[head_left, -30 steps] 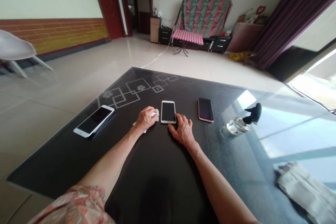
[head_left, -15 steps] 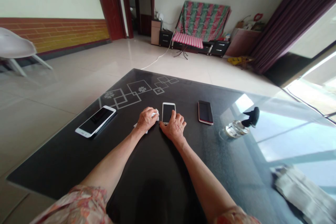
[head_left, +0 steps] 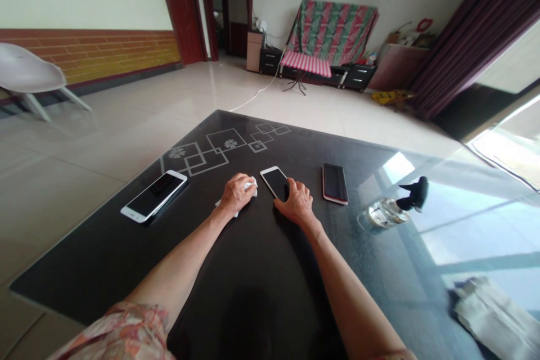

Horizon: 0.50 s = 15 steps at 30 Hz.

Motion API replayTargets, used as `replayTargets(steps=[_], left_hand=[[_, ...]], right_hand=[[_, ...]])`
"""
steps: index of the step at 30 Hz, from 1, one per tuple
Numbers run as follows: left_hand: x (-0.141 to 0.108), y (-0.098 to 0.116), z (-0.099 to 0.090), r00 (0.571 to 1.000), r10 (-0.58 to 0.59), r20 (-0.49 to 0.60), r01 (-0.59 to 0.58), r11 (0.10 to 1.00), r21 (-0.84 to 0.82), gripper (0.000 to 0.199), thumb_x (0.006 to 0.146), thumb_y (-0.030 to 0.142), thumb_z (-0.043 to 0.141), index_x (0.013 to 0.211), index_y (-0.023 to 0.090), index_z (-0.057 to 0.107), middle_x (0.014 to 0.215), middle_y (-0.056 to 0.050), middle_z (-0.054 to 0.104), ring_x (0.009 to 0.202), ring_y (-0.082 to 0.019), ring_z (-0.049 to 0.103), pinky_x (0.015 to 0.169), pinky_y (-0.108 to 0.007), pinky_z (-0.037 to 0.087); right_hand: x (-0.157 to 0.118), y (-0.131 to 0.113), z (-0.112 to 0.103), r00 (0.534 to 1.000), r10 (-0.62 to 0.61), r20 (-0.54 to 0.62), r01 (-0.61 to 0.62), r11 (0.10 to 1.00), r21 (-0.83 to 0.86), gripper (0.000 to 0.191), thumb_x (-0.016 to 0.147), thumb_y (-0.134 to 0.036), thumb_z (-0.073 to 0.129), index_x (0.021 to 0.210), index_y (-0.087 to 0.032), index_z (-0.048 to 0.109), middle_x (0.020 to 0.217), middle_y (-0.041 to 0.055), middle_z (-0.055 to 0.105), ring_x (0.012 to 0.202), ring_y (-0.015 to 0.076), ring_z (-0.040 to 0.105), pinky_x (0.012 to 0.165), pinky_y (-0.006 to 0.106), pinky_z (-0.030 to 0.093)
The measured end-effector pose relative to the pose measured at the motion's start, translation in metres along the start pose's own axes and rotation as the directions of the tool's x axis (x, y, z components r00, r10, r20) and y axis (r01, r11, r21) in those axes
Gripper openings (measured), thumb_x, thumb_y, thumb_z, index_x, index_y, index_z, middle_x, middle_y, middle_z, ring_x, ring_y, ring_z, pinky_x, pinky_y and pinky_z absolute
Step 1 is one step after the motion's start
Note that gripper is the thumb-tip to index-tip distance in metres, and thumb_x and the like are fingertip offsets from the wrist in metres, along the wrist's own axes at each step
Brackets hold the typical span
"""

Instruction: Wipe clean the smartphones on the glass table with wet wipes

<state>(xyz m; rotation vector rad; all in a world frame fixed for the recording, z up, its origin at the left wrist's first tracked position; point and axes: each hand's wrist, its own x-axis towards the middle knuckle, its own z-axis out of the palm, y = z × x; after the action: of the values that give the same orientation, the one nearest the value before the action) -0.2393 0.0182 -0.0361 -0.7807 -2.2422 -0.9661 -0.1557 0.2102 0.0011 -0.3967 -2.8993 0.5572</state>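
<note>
On the dark table (head_left: 236, 270), my left hand (head_left: 237, 194) is closed around a crumpled white tissue (head_left: 252, 187), part of which sticks out under the palm. Just to its right lies a white-framed phone (head_left: 274, 180), screen up and tilted to the left. My right hand (head_left: 297, 200) grips that phone's lower end, thumb on the near left side and fingers over the right side. Farther right rests a dark phone with a red edge (head_left: 334, 183). Another white phone (head_left: 154, 196) lies at the left, seemingly on top of something flat.
A clear spray bottle with a black nozzle (head_left: 388, 211) stands right of the dark phone. A greyish cloth (head_left: 493, 315) lies at the lower right. Beyond the table are a white chair (head_left: 29, 70) and a pink striped small table (head_left: 307, 63).
My right hand has moved a little to the right, and the middle phone has turned from nearly straight to slanted. My left hand still holds the tissue. The view has shifted slightly.
</note>
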Motion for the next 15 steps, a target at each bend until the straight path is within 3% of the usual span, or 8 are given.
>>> replayTargets(steps=[4, 15], left_hand=[[0.000, 0.001, 0.000, 1.000, -0.006, 0.008, 0.006, 1.000, 0.001, 0.008, 0.079, 0.020, 0.064, 0.084, 0.018, 0.069, 0.087, -0.005, 0.069, 0.081, -0.017, 0.067, 0.079, -0.028, 0.055], [0.001, 0.002, -0.001, 0.999, 0.008, 0.039, -0.008, 1.000, -0.002, 0.009, 0.077, 0.024, 0.067, 0.084, 0.018, 0.070, 0.088, -0.005, 0.069, 0.080, -0.017, 0.067, 0.078, -0.028, 0.055]], right_hand=[[0.005, 0.005, -0.002, 0.999, -0.043, 0.018, 0.043, 0.999, -0.003, 0.079, 0.069, -0.042, 0.067, 0.140, -0.016, 0.042, 0.126, 0.0177, 0.052, 0.114, 0.0355, 0.049, 0.092, 0.046, 0.041], [0.003, 0.013, 0.007, 0.991, -0.088, -0.102, 0.091, 0.996, 0.027, 0.068, 0.069, -0.038, 0.066, 0.132, -0.017, 0.052, 0.123, 0.0155, 0.054, 0.109, 0.0327, 0.050, 0.092, 0.044, 0.041]])
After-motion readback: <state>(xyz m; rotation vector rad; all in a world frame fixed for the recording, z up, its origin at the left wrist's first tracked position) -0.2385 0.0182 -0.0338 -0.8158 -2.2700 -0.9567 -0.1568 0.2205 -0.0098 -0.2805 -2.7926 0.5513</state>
